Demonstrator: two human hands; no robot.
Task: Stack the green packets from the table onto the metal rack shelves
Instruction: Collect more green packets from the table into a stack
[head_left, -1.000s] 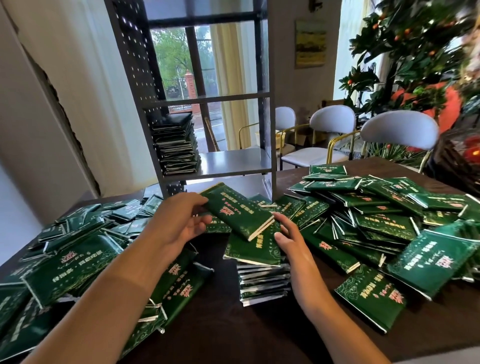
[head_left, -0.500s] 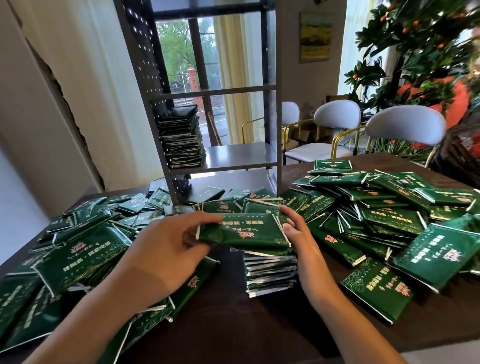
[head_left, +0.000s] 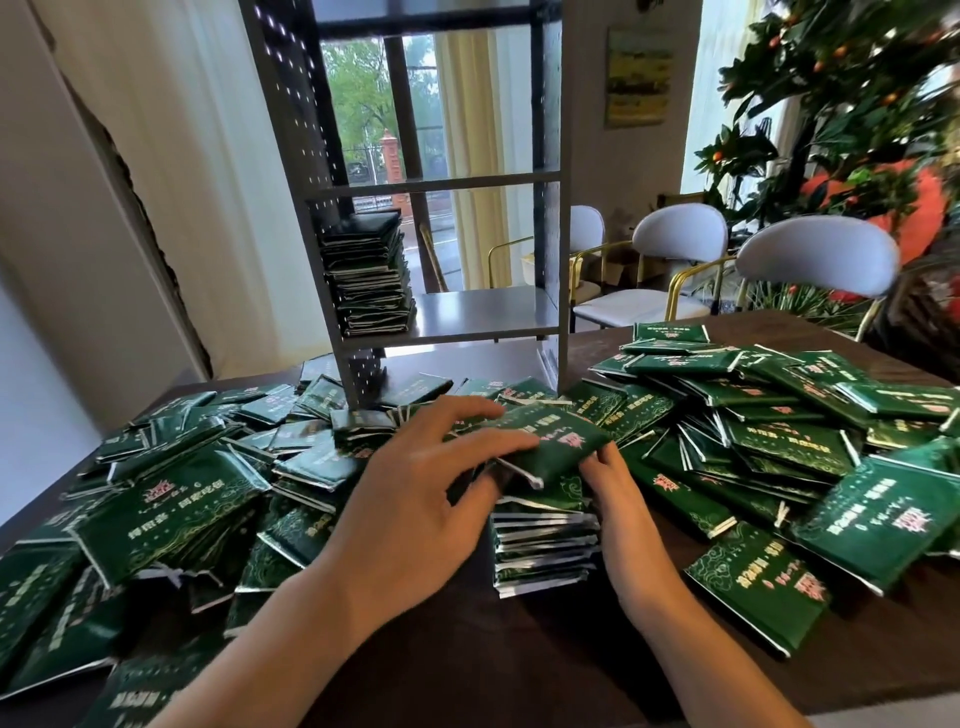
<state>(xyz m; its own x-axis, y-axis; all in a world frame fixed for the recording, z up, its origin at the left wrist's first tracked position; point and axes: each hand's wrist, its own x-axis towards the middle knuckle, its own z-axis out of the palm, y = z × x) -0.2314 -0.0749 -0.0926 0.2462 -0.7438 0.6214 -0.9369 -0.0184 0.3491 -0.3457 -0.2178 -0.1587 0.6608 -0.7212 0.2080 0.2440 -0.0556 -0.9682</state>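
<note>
One more packet (head_left: 550, 441) has just come down onto the short stack (head_left: 543, 545) I'm building at the middle of the bench (head_left: 519, 649); half a second ago I was carrying it in flat between both hands, and now it lies on top, a little askew. My left hand (head_left: 415, 499) has slid over it, fingers (head_left: 498, 441) spread wide and pressing along the top face, while my right hand (head_left: 613, 483) cups the near right corner with its fingers curled narrow against the edge, squaring it up. I judge the pile is being gathered for one carry to the rack, so this is still the collecting step, not the shelving one.

Progress looks early. Only one tall stack (head_left: 369, 270) stands on the metal rack (head_left: 441, 322), at the left of its lower shelf, with bare shelf beside it to the right. Loose packets lie in heaps on both sides of my hands: a left heap (head_left: 171, 499) and a right heap (head_left: 779, 415), several overlapping.

Between my stack and the rack sits a ridge of scattered packets (head_left: 415, 389) right at the rack's foot, and the front post (head_left: 563, 208) stands close to the line I'd take. White chairs (head_left: 810, 260) and a plant (head_left: 857, 104) are well behind, out of the way.
</note>
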